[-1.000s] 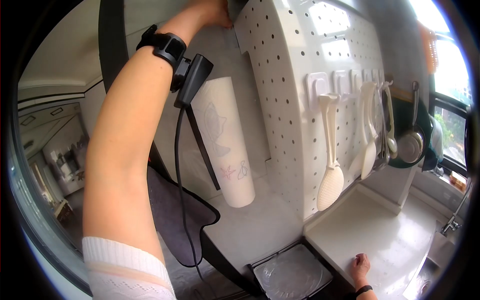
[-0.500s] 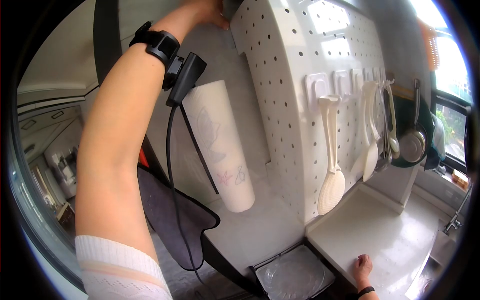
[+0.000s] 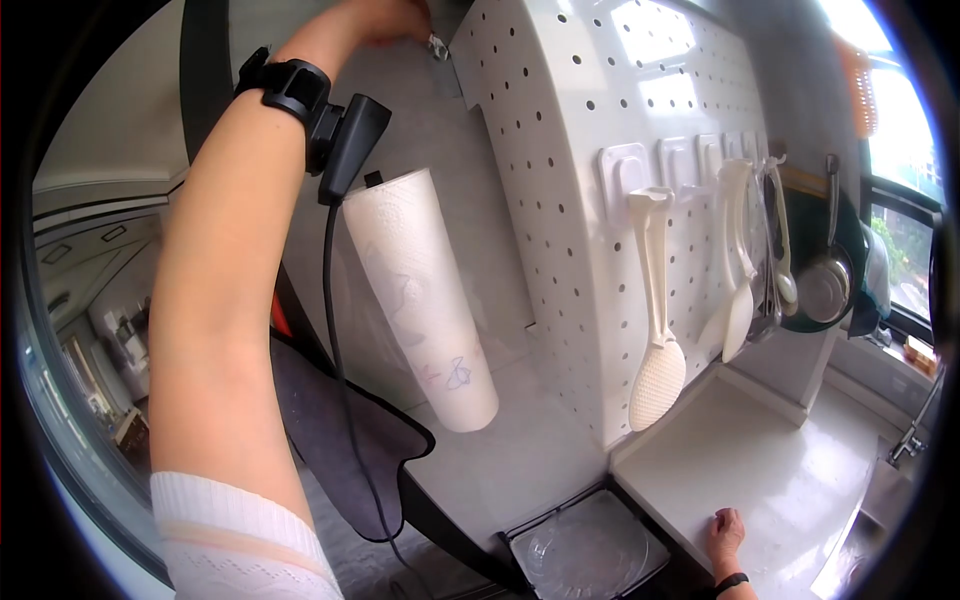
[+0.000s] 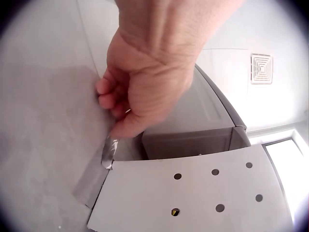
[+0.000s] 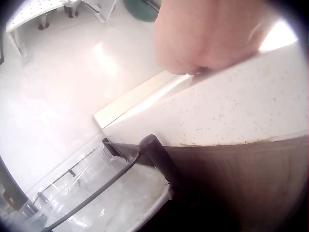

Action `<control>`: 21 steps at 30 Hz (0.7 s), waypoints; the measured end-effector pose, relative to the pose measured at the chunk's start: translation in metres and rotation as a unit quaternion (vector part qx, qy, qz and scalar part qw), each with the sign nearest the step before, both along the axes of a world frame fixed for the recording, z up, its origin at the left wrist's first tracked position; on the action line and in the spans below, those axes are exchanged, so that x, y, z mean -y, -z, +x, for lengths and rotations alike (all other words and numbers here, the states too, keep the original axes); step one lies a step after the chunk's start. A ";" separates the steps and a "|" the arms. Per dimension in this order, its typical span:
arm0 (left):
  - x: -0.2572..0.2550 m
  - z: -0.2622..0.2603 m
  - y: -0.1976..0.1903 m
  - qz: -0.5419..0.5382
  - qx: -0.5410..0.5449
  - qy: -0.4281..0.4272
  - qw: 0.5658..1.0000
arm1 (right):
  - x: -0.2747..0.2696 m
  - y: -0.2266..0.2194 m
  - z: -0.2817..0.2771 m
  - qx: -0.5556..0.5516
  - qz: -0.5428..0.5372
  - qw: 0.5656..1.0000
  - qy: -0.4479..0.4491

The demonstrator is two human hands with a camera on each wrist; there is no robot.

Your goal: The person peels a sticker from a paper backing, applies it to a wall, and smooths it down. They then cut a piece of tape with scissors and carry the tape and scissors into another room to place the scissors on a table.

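Note:
My left hand point(image 3: 420, 30) reaches high up to the top left corner of a white pegboard point(image 3: 600, 150) on the wall. In the left wrist view its thumb and curled fingers point(image 4: 118, 128) pinch a thin silvery strip point(image 4: 108, 154) that runs down along the corner of the pegboard point(image 4: 193, 198). My right hand point(image 3: 720, 530) rests low on the front of the white countertop point(image 3: 790, 470). Seen from the right wrist, the right hand point(image 5: 203, 43) has bent fingers touching the countertop point(image 5: 231, 111) and holds nothing.
A paper towel roll point(image 3: 420, 300) stands left of the pegboard. A white rice paddle point(image 3: 655, 370), spoons point(image 3: 740, 290) and a metal ladle point(image 3: 825, 280) hang from hooks. A dark cloth point(image 3: 340, 420) drapes below the left arm. A clear tray point(image 3: 585, 550) sits beneath the counter edge.
My left hand has drawn a little left, away from the pegboard corner, and the silvery strip now shows between fingers and board. The right hand has stayed put.

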State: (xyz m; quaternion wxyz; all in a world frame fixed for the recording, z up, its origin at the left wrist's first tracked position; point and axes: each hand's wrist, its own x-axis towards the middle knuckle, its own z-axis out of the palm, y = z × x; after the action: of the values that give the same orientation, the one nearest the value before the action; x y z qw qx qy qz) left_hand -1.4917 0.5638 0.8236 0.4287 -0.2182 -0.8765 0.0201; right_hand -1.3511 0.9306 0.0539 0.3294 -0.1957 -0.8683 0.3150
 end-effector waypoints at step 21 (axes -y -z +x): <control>0.014 -0.004 0.014 0.006 -0.100 0.089 0.991 | 0.002 -0.004 0.000 0.017 0.007 1.000 0.006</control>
State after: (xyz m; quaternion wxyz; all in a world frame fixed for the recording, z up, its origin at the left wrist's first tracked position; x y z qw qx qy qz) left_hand -1.4958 0.5497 0.8095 0.5157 -0.2899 -0.8062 -0.0022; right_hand -1.3509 0.9285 0.0584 0.3180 -0.2036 -0.8748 0.3036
